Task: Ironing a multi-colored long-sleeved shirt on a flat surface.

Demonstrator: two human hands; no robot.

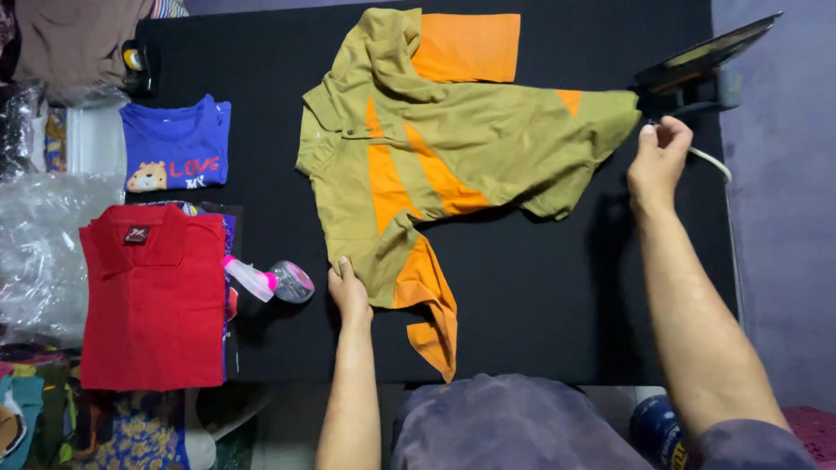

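The shirt (435, 157) is pinned flat by the left hand (348, 292) at 7 o'clock; the iron (697, 70) is gripped by the right hand (659, 157) at 3.

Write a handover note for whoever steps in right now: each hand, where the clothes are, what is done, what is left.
Left hand: flat on the lower edge of the olive and orange shirt, pinning it to the black table.
Right hand: closed on a white cord beside the iron at the shirt's right end.
Done: red shirt and blue shirt lie folded at left.
Left: the olive shirt is spread out, wrinkled, unfolded.
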